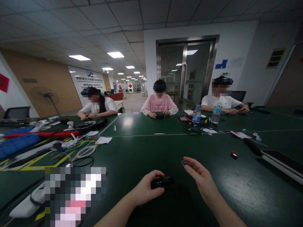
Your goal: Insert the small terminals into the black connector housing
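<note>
My left hand (149,188) is wrapped around the end of a small black device (163,181) close to the green tabletop; its exact kind is too dark to make out. To the right and a little farther off, my right hand (200,176) is raised over the table. Between its thumb and fingertips it pinches a small dark piece (183,162), too small to name. The two hands are apart, with bare tabletop between them.
Cables (86,152), a blue tray (19,145) and a power strip (28,201) lie on the left. A small red object (234,154) and a flat black-topped device (284,162) are on the right. Water bottles (216,114) stand farther back. Three people sit opposite.
</note>
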Tool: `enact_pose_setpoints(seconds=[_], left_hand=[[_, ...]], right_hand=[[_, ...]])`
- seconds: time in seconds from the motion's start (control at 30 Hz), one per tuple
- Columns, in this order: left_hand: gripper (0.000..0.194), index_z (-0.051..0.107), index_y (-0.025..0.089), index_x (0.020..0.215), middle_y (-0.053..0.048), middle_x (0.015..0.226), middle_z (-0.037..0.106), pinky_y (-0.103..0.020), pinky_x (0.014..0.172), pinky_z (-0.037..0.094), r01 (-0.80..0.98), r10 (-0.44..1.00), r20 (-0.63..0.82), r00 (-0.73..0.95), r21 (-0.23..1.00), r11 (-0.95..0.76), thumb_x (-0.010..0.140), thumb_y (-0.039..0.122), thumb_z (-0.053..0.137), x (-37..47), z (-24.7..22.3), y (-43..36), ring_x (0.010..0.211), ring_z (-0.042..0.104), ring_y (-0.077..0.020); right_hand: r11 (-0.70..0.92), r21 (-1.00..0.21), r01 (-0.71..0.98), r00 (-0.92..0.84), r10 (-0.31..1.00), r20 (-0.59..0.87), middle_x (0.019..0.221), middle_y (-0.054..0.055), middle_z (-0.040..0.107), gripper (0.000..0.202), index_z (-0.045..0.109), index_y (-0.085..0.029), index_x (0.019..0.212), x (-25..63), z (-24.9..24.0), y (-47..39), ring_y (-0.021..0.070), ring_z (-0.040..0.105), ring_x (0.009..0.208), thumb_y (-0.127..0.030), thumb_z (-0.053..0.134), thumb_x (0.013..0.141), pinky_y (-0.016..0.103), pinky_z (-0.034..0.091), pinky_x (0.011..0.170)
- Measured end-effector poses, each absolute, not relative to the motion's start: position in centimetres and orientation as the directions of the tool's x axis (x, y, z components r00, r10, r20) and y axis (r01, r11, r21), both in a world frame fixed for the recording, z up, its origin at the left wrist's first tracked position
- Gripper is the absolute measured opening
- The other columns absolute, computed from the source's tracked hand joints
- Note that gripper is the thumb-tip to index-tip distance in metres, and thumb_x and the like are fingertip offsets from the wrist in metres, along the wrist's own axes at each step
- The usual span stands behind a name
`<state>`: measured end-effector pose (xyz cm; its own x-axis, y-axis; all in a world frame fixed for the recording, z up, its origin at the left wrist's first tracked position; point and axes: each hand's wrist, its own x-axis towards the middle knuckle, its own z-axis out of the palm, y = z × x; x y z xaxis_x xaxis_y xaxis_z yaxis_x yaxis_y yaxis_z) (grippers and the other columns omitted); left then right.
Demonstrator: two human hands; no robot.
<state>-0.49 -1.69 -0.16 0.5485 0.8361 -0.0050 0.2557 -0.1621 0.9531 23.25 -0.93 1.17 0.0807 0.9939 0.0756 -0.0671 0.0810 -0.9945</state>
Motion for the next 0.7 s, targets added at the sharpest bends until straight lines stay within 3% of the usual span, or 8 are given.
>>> enact_pose_setpoints(seconds=[0.7], left_hand=[[0.041,0.048,0.02,0.115,-0.005,0.11,0.058,-0.036,0.087,0.043,0.248,0.838,-0.007,0.546,0.956,-0.154,0.076,0.016,0.063,-0.46,-0.09,-1.66,0.101,0.056,-0.0216]], right_hand=[[0.067,-0.987,-0.145,0.106,0.993,0.052,0.103,0.006,0.068,0.043,0.066,-0.024,0.1,23.08,1.42,-1.08,0.0284,0.058,0.105,-0.044,0.074,0.063,0.043,0.045,0.092]])
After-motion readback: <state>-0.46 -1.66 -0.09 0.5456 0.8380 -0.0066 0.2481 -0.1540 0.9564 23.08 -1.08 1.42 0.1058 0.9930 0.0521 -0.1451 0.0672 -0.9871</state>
